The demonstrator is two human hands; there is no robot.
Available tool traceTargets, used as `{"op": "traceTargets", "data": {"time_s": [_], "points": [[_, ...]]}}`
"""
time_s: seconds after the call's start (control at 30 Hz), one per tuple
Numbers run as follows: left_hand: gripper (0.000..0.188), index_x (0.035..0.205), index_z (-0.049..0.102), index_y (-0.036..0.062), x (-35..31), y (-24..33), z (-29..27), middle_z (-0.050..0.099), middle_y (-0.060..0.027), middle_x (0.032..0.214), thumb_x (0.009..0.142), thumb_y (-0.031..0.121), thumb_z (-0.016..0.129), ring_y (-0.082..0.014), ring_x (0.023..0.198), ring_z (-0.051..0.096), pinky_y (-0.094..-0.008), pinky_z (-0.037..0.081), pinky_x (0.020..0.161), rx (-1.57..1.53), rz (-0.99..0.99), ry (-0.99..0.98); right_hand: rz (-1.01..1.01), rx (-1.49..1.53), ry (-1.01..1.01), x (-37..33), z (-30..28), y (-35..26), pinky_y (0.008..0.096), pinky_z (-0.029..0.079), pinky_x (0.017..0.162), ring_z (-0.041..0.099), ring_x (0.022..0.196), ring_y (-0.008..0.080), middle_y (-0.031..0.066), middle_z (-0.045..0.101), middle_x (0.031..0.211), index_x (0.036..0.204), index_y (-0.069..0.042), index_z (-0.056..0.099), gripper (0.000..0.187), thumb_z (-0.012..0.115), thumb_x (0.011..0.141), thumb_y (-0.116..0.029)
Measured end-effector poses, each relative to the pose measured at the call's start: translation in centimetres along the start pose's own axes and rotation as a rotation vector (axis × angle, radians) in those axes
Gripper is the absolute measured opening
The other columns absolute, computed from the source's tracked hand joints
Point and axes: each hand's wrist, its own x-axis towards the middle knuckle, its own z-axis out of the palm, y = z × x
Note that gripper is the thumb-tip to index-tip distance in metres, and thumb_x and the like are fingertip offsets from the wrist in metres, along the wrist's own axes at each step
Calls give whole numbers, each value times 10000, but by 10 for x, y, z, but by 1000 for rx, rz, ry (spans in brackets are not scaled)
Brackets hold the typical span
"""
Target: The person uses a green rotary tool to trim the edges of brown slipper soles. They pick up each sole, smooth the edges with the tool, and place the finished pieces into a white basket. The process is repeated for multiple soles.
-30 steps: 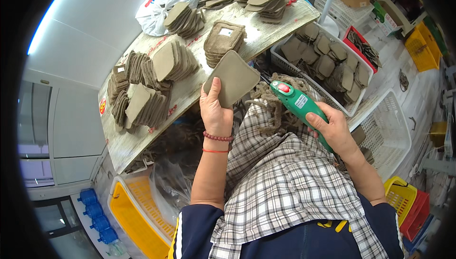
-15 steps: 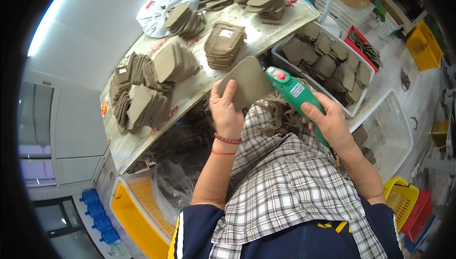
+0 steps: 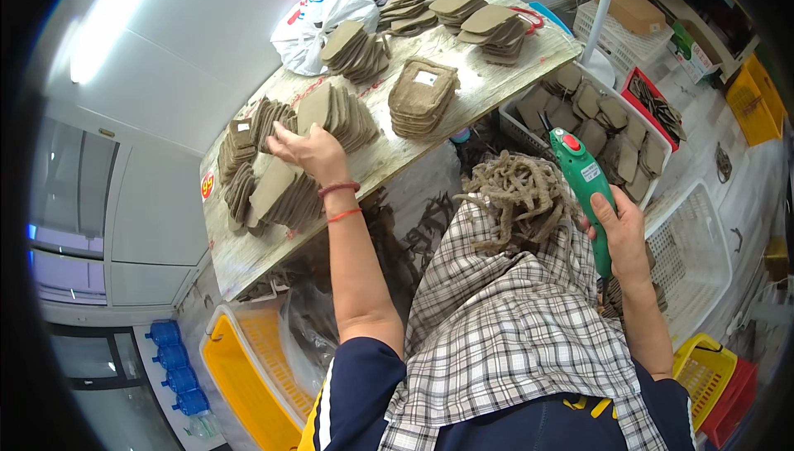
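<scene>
My left hand (image 3: 309,155) reaches over the table among stacks of brown pads, its fingers spread and no pad visible in it. Just beyond its thumb leans a stack of smooth pads (image 3: 331,112); by its fingertips are rough-edged pads (image 3: 266,118). Nearer me, another leaning stack (image 3: 285,194) lies below the hand. My right hand (image 3: 619,232) is closed around green electric scissors (image 3: 583,174), held upright with a red button and a dark narrow tip pointing up. A tangled heap of brown trimmed strips (image 3: 521,203) rests on the checked apron (image 3: 513,319) in my lap.
More pads (image 3: 422,99) stand stacked on the wooden table (image 3: 364,170), near a white plastic bag (image 3: 327,25). To the right, a white crate (image 3: 529,132) holds loose pads, beside a red tray (image 3: 653,103) and an empty-looking white basket (image 3: 686,244). A yellow basket (image 3: 240,376) stands lower left.
My left hand has moved left and away to the table stacks; the pad it held is no longer in it. My right hand has shifted right with the scissors, uncovering the strips.
</scene>
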Motion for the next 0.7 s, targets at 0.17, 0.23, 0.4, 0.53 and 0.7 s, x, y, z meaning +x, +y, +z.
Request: {"op": "traceTargets", "data": {"time_s": [0.17, 0.23, 0.4, 0.53, 0.7], "points": [[528, 1251, 566, 20, -59, 49, 15, 433, -172, 1404, 797, 239, 725, -338, 1392, 264, -442, 183, 1156, 148, 637, -190, 6, 35, 24, 0, -1, 2, 218, 443, 566, 538, 675, 71, 26, 605, 844, 1166, 19, 590, 424, 601, 943, -341], [595, 1264, 554, 22, -79, 69, 33, 489, -172, 1380, 806, 367, 712, -318, 1382, 317, -441, 176, 1158, 180, 712, -412, -15, 23, 15, 2, 1, 6, 204, 423, 554, 514, 627, 59, 26, 586, 790, 1118, 8, 589, 425, 599, 938, -377], [536, 1248, 533, -11, -81, 60, 60, 525, -235, 1270, 853, 333, 644, -360, 1224, 473, -459, 342, 1040, 267, 656, -689, -1, -20, -3, -1, 1, 7, 210, 422, 554, 507, 606, 59, 23, 579, 756, 1077, 0, 600, 415, 602, 933, -389], [383, 1207, 547, -9, -71, 63, 59, 581, -228, 1126, 879, 189, 552, -360, 1025, 579, -455, 434, 909, 175, 727, -710, 0, -6, 11, 1, 0, 11, 231, 440, 551, 518, 600, 70, 30, 598, 748, 1047, 7, 622, 398, 624, 921, -370], [287, 1067, 633, 34, -51, 65, 60, 667, -190, 913, 820, 28, 487, -365, 874, 642, -455, 505, 793, 198, 607, -679, -11, 35, -21, 6, 8, 8, 232, 445, 550, 529, 624, 68, 29, 599, 769, 1068, 15, 612, 398, 632, 920, -354]]}}
